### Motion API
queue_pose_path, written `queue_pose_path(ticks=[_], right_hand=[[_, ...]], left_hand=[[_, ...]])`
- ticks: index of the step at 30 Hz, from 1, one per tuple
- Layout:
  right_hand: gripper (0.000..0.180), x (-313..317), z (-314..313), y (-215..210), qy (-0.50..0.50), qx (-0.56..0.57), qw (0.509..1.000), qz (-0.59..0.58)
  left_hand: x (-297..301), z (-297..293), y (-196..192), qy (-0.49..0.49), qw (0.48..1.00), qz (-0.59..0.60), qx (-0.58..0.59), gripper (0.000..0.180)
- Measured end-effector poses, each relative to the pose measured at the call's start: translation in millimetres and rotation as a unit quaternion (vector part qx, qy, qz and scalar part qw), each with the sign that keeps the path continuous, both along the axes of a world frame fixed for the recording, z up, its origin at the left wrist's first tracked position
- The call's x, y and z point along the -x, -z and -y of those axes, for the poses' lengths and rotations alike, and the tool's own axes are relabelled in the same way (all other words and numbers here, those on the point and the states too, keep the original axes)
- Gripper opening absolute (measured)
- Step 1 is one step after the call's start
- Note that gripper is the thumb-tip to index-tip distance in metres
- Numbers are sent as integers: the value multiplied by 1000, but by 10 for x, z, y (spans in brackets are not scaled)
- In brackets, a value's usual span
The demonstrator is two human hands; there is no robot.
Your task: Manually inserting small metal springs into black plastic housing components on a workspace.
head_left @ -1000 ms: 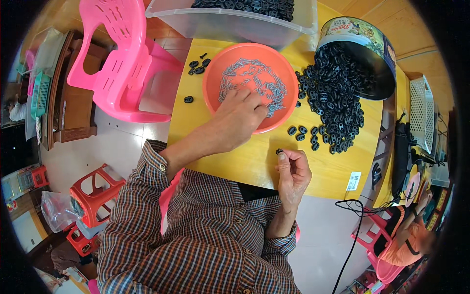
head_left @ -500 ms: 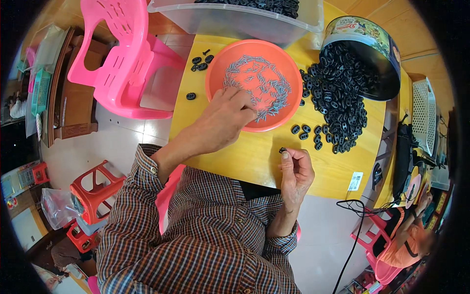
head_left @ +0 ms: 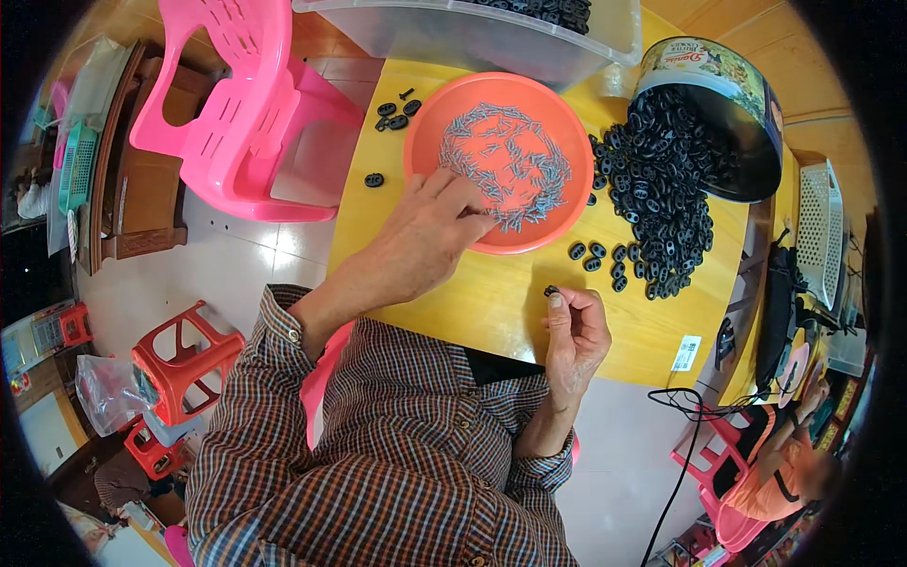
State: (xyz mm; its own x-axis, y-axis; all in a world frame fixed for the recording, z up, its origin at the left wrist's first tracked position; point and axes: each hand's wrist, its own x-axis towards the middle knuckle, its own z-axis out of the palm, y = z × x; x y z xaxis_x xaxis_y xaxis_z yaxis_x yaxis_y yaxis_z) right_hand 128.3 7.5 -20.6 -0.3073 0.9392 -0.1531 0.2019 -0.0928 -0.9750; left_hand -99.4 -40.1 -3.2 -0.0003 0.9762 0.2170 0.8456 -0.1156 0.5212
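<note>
1. Head view, left hand: the left hand [head_left: 416, 236] reaches over the near left rim of a round orange plastic bowl [head_left: 501, 87], its fingertips bent together down among the small grey screws [head_left: 553, 180]; whether they pinch one cannot be told.
2. Head view, right hand: the right hand [head_left: 578, 345] grips a small black plastic piece [head_left: 551, 291] between thumb and forefinger, just above the near part of the yellow table [head_left: 453, 312], right of and nearer than the bowl.
3. Head view, bowl: the screws lie scattered inside, thickest in a ring around a sparser middle.
4. Head view, right of the bowl: a heap of black two-hole oval pieces [head_left: 657, 222] spills from a round printed tin [head_left: 704, 68] lying on its side; several lie loose near the bowl.
5. Head view, left of the bowl: a few black ovals [head_left: 399, 123] sit by a dark screw [head_left: 406, 94], with a lone oval [head_left: 374, 180] nearer the person.
6. Head view, beyond the bowl: a translucent plastic bin [head_left: 453, 42] holds more black pieces.
</note>
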Motion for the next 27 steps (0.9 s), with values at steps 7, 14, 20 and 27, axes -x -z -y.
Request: queue_pose_path(ticks=[7,14,20,27], right_hand=[[6,6,-4,-2,-2,1,1000,-3],[5,16,-3,-8,3,-2,1000,8],[5,8,0,-4,1,-6,1000,8],[4,5,-1,4,-4,0,1000,5]], left_hand=[[29,34,-15,-39,998,-40,-26,24],[44,59,-36,-25,998,-50,-1,25],[34,68,-21,-34,999,-36,-13,21],[37,114,-56,-28,999,-34,-13,22]])
